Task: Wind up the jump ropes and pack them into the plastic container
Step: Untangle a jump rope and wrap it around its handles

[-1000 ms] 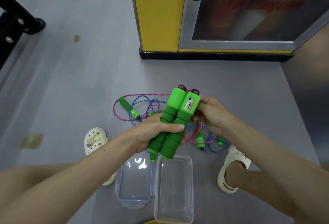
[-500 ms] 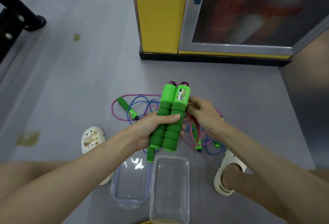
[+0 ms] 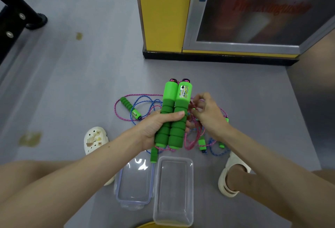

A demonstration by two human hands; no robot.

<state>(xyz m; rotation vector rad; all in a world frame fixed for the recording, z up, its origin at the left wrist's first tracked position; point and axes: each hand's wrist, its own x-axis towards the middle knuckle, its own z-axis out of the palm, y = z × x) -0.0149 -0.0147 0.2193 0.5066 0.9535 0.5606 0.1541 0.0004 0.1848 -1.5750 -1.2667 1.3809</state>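
My left hand [image 3: 155, 128] grips two green foam jump-rope handles [image 3: 175, 111] side by side, upright above the floor. Just right of them, my right hand [image 3: 206, 113] pinches the pink rope [image 3: 192, 105] that runs from those handles. Beneath lies a tangle of pink and blue ropes [image 3: 143, 104], with another green handle [image 3: 129, 107] at its left and smaller green handle parts [image 3: 201, 143] at its right. The clear plastic container [image 3: 173, 190] stands open on the floor below my hands, and its lid [image 3: 135, 182] lies beside it on the left.
I squat on a grey floor, a white clog [image 3: 95, 140] at the left and a cream sandal [image 3: 231, 177] at the right. A yellow pillar [image 3: 161, 12] and a framed glass cabinet [image 3: 253, 10] stand ahead. Black equipment [image 3: 16, 15] sits at the far left.
My left hand lifted the paired handles slightly and kept its grip. My right hand left the handle tops and moved to the pink rope beside them.
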